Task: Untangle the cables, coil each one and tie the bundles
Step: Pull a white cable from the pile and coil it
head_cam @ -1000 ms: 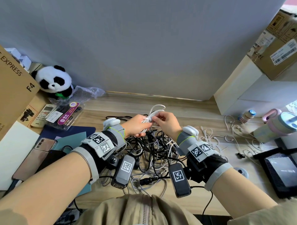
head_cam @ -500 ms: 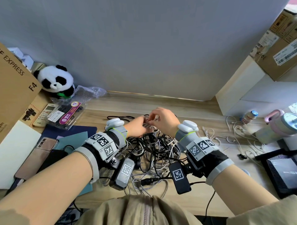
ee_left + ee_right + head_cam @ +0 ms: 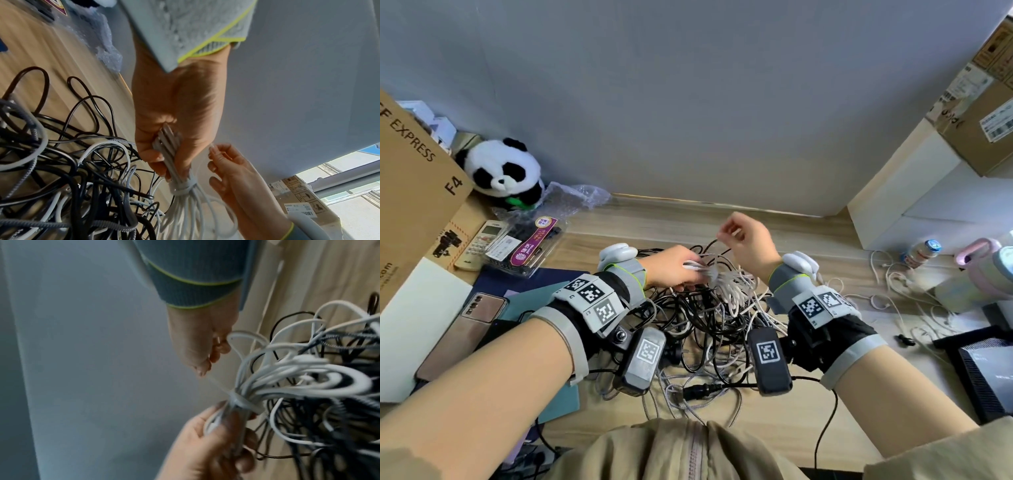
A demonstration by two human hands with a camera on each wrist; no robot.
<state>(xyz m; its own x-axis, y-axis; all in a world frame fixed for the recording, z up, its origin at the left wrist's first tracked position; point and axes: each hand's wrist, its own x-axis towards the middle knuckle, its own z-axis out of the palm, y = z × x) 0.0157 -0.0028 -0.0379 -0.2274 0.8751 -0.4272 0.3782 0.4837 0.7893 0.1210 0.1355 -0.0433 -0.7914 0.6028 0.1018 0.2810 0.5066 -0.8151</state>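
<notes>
A: Currently the left hand [image 3: 176,129] grips the coiled white cable [image 3: 170,155] above the tangled pile [image 3: 705,329] on the desk [image 3: 808,404]. Tie status?

B: Cable tie [image 3: 238,400] wraps the bundle's neck; right hand [image 3: 197,340] pinches its thin tail [image 3: 216,384], pulled taut up and away.

A: Advice: pull straight along the tail, hold the coil firm just beside the band, and keep the pile's loops out.
</notes>
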